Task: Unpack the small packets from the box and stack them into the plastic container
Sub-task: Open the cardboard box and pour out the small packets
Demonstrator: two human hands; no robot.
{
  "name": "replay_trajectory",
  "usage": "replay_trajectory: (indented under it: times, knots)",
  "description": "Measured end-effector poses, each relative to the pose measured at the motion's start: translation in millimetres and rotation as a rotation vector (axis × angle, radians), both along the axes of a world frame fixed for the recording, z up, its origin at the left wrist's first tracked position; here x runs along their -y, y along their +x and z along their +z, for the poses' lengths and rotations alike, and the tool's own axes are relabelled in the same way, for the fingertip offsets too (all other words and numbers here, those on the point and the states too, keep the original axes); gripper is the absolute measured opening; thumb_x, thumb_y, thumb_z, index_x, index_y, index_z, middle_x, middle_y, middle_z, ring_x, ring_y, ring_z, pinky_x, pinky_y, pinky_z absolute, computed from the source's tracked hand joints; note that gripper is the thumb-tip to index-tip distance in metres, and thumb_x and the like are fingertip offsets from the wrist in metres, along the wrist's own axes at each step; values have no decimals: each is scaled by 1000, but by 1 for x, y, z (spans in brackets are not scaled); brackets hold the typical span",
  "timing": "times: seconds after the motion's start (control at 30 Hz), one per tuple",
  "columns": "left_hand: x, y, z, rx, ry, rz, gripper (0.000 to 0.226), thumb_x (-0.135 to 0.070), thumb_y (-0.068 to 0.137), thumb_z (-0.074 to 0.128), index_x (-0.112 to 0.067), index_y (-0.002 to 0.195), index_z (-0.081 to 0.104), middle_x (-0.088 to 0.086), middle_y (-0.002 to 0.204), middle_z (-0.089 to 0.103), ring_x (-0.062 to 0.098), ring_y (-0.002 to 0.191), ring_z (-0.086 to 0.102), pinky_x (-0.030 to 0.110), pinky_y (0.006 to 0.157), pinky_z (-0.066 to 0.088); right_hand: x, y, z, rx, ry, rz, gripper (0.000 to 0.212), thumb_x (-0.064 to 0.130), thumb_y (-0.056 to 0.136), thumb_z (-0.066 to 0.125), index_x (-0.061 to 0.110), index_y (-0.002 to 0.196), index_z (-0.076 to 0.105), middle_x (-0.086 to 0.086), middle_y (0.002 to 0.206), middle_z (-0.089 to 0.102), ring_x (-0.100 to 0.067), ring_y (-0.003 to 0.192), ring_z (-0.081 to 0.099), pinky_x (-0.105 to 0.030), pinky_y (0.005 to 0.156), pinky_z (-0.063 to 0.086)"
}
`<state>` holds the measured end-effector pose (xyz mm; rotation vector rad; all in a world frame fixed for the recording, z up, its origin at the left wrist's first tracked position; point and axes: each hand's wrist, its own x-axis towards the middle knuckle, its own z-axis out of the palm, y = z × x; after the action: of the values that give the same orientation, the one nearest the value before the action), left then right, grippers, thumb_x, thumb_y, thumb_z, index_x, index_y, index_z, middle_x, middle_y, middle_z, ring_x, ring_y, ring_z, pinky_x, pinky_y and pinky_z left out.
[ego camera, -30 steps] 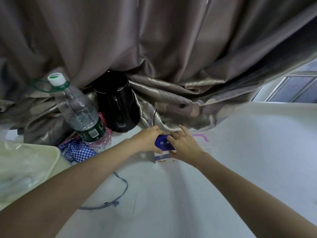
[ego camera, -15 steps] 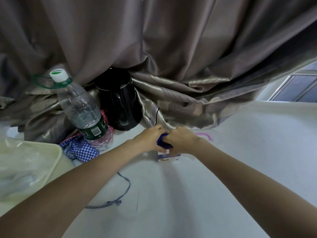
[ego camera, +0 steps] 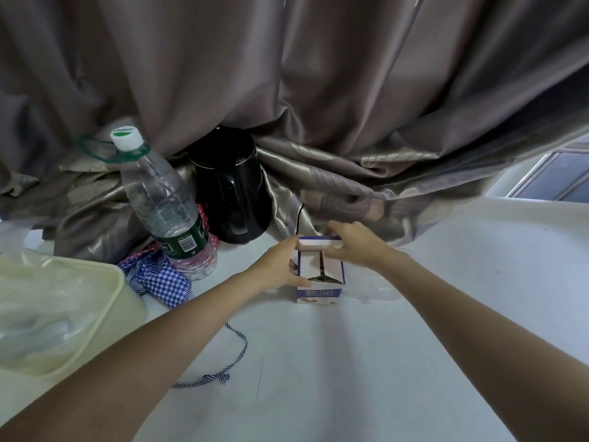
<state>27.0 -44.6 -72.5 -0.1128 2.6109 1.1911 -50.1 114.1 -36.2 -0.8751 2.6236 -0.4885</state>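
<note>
Head view: box [ego camera: 320, 272] now standing w/ its top open – a sec ago both hands were bunched over the blue lid, closed; now the lid flap is being held back at the far edge and the inside is showing. Judging from that, opening step is about done and pulling packets out is next. No packets out yet as far as I'm seeing.

Left hand [ego camera: 280, 266] is gripping the box's left side, thumb on the near face, fingers curling round the far side, steadying it on the table [ego camera: 366, 378]. Right hand [ego camera: 353, 247] is pinching the raised flap at the far top edge, fingers bent over it, nothing else in it.

Containers:
- box – inside is looking pale w/ a dark seam down the middle; can't tell if that's packets or inner flaps, too dim
- clear tub [ego camera: 379, 290] – sitting just right of the box, partly behind the right wrist; looking empty, though it's see-thru and hard to read
- cream bin [ego camera: 105, 317] at far left – holding crumpled clear plastic
- bottle [ego camera: 165, 212] – capped, water partway up, standing on checked cloth [ego camera: 159, 280]
- black jug [ego camera: 231, 186] – behind box, against the curtain [ego camera: 287, 90]; contents hidden
</note>
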Motion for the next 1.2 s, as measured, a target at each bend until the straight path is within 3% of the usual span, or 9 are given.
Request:
replay_trajectory:
  times: [0.17,0.23,0.3,0.5,0.67,0.8,0.9,1.07,1.2]
  knots:
    - [2,-3,0,71,111,77,100,-16,70,81,-23,146,17,-3,124,48,18,105,59,34,93,50,0,0,-12,-60,-166,-566,37,28,89,58,1,111,47,-17,102,60,-36,98,60,-35,73,44]
    - [3,-4,2,67,77,82,92,-18,73,78,-19,144,20,-1,127,50,15,103,58,30,92,49,0,1,-11,-24,-198,-616,23,28,89,56,6,83,56,-11,80,58,-32,86,60,-31,67,41]
    - [2,-5,2,47,41,90,76,-21,77,75,-16,137,28,-2,127,53,13,98,59,26,87,49,4,5,-12,71,-205,-565,32,29,88,57,12,62,52,-3,65,52,-27,75,55,-28,63,38]
    - [3,2,1,-117,-52,117,32,-16,86,55,-22,105,31,3,118,58,23,88,64,40,82,52,16,16,-21,117,-100,-426,66,35,75,71,6,124,39,-12,123,42,-30,112,47,-37,95,44]
    - [10,5,5,-221,-76,99,42,-4,83,53,-30,109,33,1,121,49,20,75,57,27,67,44,23,19,-18,30,39,-357,62,32,79,68,7,125,35,-13,123,37,-34,109,51,-41,92,47]
    - [19,-1,6,-91,-233,-79,63,-9,83,60,-28,138,37,0,146,20,24,107,53,32,94,47,16,11,-15,63,-55,-293,38,6,87,56,11,123,45,-13,126,40,-33,107,53,-37,91,46]
    - [20,-12,12,41,-330,-102,77,-25,83,67,-29,147,24,0,157,-3,30,140,16,38,113,23,3,7,-18,-4,105,-169,44,5,88,54,23,127,47,-8,132,39,-30,118,41,-37,96,40]
    - [26,-25,10,211,-346,-239,88,-39,82,68,-22,150,14,0,156,12,18,143,15,29,115,17,-7,15,-20,-173,289,-99,54,8,91,42,37,136,40,-2,142,32,-29,127,29,-44,105,29]
    - [25,-21,5,159,-318,-187,92,-43,77,72,-24,149,18,-1,151,24,16,139,25,27,111,23,-11,18,-17,-300,167,-38,44,5,90,43,18,132,50,-8,137,39,-28,123,36,-36,100,35]
